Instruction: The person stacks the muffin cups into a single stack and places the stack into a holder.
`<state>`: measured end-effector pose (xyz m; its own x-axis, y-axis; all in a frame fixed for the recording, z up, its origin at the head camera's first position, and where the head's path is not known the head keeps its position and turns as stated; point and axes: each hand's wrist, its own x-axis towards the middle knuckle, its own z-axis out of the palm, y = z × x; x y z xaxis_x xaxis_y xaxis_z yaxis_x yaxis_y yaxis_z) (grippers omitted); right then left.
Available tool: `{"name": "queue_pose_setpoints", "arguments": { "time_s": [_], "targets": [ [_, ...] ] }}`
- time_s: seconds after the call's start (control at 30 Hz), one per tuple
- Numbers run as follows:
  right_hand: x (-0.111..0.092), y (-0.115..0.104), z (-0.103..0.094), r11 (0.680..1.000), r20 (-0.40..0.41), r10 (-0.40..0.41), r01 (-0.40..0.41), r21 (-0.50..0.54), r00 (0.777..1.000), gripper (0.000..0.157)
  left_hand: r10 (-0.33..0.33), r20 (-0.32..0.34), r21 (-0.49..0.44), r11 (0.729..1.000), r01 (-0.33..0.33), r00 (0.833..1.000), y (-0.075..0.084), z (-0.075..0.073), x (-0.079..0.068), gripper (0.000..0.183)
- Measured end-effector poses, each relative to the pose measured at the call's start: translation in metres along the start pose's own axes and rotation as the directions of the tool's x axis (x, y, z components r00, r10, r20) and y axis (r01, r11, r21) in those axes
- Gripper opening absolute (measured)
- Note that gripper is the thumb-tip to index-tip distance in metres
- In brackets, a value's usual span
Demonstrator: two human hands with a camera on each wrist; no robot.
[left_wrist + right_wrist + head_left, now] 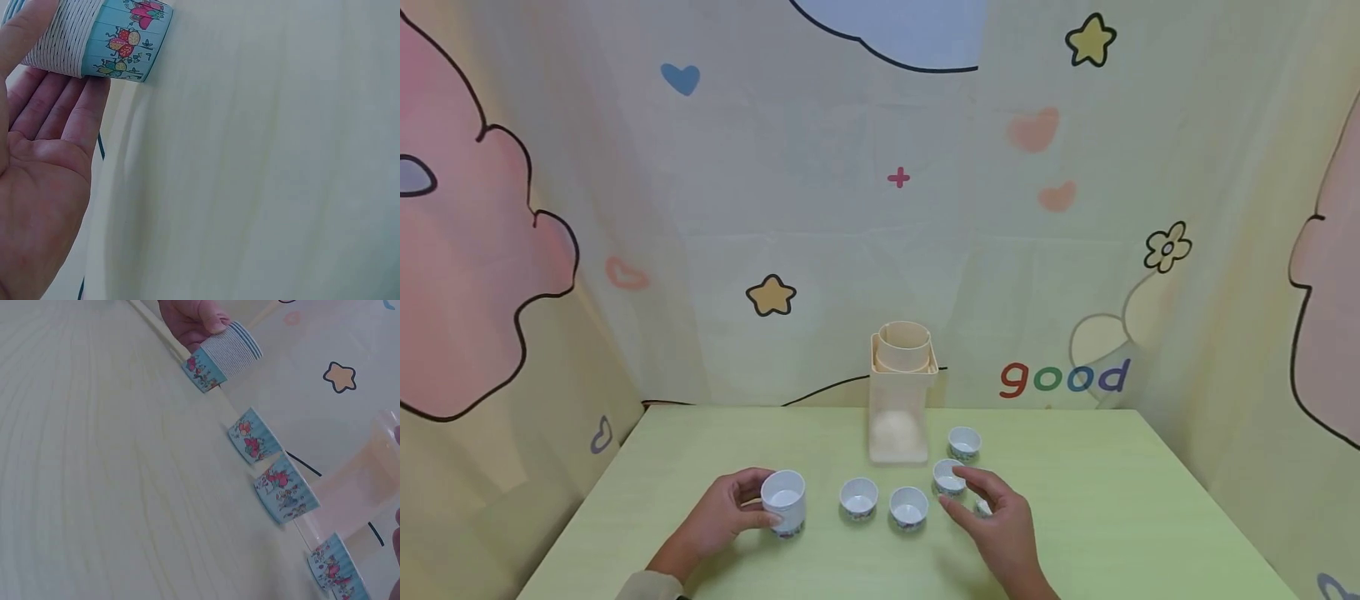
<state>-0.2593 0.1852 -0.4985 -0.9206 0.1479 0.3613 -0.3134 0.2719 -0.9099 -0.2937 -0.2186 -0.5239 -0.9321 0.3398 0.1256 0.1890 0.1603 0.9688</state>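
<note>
My left hand [733,510] holds a stack of small paper cups [784,504] upright at the left of the table, thumb on the near side. Blue sides with colourful printed figures and many nested white rims show on the stack [122,40] in the left wrist view. My right hand [1003,521] is by a single paper cup [947,477], its thumb and index finger spread apart with the fingertips close to the rim. Behind that hand another cup [982,507] is mostly hidden. In the right wrist view only bits of the right fingers [397,540] show at the edge.
Two single cups [859,498] [908,508] stand between the hands, and another cup [964,443] stands farther back. A cream dispenser-like stand [898,392] with a round tube on top rises at the table's back edge, before a printed cloth [820,167].
</note>
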Motion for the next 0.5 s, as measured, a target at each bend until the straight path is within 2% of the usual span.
{"name": "queue_pose_setpoints", "arguments": {
  "time_s": [0.23,0.37,0.5],
  "targets": [
    [0.001,0.011,-0.022,0.982,-0.065,0.086,-0.096,-0.164,0.994,0.053,-0.005,0.007,-0.003,1.000,0.005,1.000,-0.001,-0.001,0.000,0.066],
    [0.003,0.020,-0.033,0.966,-0.043,0.125,-0.131,-0.225,0.991,0.064,-0.003,0.004,-0.001,1.000,0.003,1.000,0.001,-0.001,0.000,0.066],
    [0.007,0.029,-0.041,0.942,-0.010,0.197,-0.192,-0.274,0.980,0.073,-0.001,0.004,0.001,1.000,0.001,1.000,0.001,0.000,-0.001,0.066]
  ]
}}
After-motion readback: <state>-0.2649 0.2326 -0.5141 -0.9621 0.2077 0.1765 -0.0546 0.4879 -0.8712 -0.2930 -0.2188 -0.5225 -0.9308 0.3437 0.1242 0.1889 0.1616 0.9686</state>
